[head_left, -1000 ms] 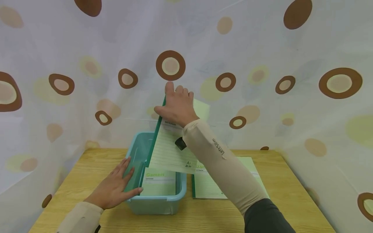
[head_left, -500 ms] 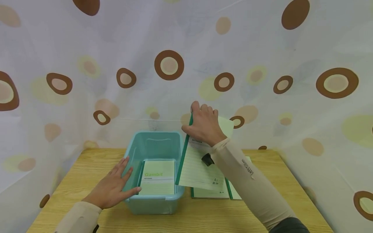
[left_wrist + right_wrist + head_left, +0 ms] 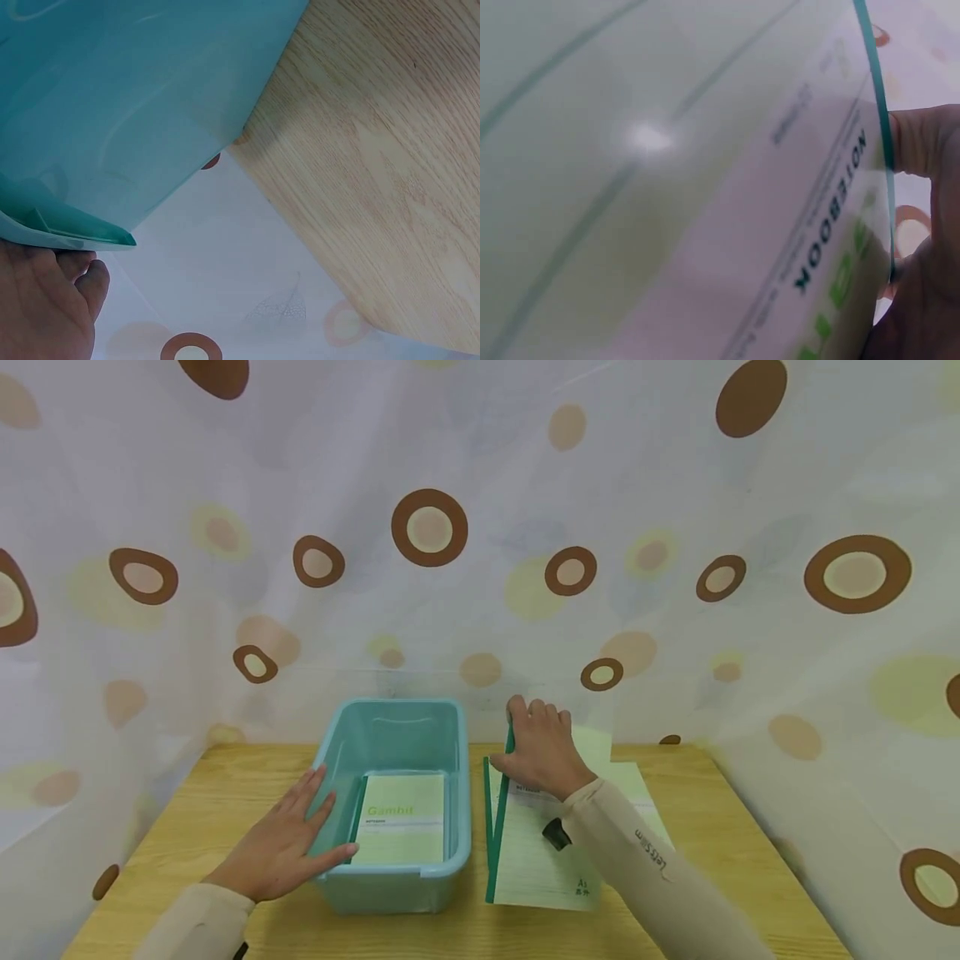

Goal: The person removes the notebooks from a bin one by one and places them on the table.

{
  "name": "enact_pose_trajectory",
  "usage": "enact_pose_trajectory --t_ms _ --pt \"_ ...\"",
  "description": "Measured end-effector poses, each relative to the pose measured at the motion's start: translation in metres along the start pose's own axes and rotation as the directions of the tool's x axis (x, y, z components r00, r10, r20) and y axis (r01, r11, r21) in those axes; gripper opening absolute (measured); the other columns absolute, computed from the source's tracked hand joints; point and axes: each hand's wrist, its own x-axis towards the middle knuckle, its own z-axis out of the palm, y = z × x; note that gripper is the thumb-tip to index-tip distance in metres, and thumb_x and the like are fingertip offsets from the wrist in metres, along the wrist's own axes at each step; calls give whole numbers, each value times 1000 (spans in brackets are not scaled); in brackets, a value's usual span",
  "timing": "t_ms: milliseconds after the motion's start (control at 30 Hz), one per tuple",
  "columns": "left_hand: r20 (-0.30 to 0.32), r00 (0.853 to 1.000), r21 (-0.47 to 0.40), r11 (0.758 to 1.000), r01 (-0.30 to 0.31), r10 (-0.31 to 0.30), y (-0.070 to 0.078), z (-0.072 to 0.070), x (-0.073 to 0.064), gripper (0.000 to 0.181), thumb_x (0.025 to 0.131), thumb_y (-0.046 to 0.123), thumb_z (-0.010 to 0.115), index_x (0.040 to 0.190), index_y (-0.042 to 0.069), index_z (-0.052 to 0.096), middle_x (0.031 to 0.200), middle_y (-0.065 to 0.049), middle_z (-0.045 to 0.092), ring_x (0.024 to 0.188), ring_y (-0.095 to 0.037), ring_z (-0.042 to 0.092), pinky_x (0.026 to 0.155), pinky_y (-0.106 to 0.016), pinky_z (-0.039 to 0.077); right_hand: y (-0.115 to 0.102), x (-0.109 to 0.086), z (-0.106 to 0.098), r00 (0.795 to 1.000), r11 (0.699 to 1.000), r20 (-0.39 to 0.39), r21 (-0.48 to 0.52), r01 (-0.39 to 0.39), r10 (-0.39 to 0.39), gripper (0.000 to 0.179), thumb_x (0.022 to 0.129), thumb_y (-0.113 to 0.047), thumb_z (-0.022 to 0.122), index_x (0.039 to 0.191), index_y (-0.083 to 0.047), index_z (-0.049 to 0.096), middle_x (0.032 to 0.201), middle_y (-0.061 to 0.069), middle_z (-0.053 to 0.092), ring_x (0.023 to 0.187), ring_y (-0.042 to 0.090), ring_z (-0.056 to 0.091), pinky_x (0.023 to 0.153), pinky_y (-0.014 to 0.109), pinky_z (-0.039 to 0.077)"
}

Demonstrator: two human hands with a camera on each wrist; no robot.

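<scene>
A light green notebook (image 3: pixel 528 860) with a dark green spine is held at its top edge by my right hand (image 3: pixel 540 747), tilted with its lower end toward me. Its printed cover fills much of the right wrist view, where the thumb and fingers (image 3: pixel 915 142) grip the edge. Beneath it, other notebooks (image 3: pixel 633 781) lie on the table, partly hidden. My left hand (image 3: pixel 281 843), fingers spread, rests on the left rim of a blue plastic bin (image 3: pixel 390 893). Inside that bin lies a "Gambit" notebook (image 3: pixel 405 835).
The wooden table (image 3: pixel 202 810) ends at a spotted curtain (image 3: pixel 480 610) behind and at both sides. The bin stands left of the middle, its walls rising around the notebook inside. A narrow strip of wood separates the bin from the notebooks at right.
My right hand has carried its notebook from above the bin to the right and down, over the notebooks on the table. My left hand has stayed at the bin's rim.
</scene>
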Motion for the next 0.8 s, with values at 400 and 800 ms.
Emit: enact_pose_trajectory --t_ms 400,800 --pt "4 1000 18 1000 0 0 1 0 1 83 92 59 50 137 -10 45 157 -26 15 143 -42 15 111 -57 23 24 -31 81 989 1000 145 22 4 -7 43 77 -32 74 100 -10 46 78 3 39 72 23 35 70 40 27" --pt "13 1000 -3 1000 3 -3 2 -2 1 83 92 58 51 138 -10 45 157 -26 14 144 -42 13 110 -59 23 36 -51 133 971 996 238 88 -22 1 42 77 -29 73 101 -10 45 80 4 38 74 24 34 71 42 27"
